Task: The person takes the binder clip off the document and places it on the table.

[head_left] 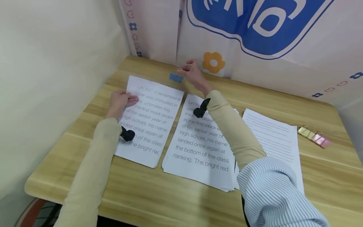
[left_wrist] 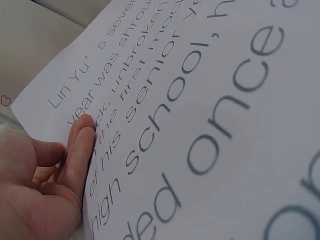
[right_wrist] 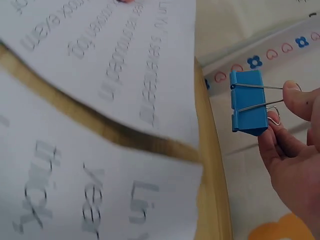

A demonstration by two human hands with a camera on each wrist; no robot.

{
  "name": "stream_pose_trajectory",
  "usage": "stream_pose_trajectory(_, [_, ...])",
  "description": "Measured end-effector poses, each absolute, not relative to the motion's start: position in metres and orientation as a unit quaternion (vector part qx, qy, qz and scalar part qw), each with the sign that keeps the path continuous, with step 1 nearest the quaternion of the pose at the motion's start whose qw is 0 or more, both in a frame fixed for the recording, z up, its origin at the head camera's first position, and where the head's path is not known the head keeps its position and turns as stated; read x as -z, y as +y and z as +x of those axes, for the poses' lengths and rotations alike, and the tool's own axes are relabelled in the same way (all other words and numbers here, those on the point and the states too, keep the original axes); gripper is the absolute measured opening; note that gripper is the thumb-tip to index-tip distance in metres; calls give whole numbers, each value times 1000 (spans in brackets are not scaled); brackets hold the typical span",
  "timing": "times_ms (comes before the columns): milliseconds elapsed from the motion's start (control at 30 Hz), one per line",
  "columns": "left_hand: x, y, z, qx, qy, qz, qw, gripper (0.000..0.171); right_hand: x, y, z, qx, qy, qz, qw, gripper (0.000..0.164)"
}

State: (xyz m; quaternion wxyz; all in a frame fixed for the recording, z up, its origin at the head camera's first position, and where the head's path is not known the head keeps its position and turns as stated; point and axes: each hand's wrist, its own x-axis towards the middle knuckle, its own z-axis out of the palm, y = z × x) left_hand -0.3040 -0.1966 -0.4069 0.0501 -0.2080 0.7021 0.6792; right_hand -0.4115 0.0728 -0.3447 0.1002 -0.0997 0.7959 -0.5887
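A blue binder clip [right_wrist: 250,102] is held by its wire handles between the thumb and fingers of my right hand [right_wrist: 295,135]. In the head view the right hand [head_left: 195,77] is beyond the top of the left printed stack [head_left: 150,126], with the blue clip [head_left: 176,78] just left of the fingertips. My left hand [head_left: 120,101] touches the left edge of that stack, its fingers lying over the margin and partly covering text. In the left wrist view, the left hand [left_wrist: 55,185] has its fingers against the printed sheet [left_wrist: 210,125].
A second printed stack [head_left: 198,148] lies under my right forearm. Lined paper [head_left: 269,135] is farther right, partly behind the sleeve. Beside it sit a yellow binder clip [head_left: 305,132] and a pink one [head_left: 321,140]. A poster [head_left: 193,37] covers the back wall.
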Motion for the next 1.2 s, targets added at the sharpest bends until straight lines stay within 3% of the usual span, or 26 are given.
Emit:
stream_pose_trajectory(667, [406,-220,-307,-665,707,-236,46,57,341,167,-404,556,821,-50,121,70])
stream_pose_trajectory(1200, [410,-234,-314,-653,709,-263,43,55,344,244,-387,529,843,25,95,73])
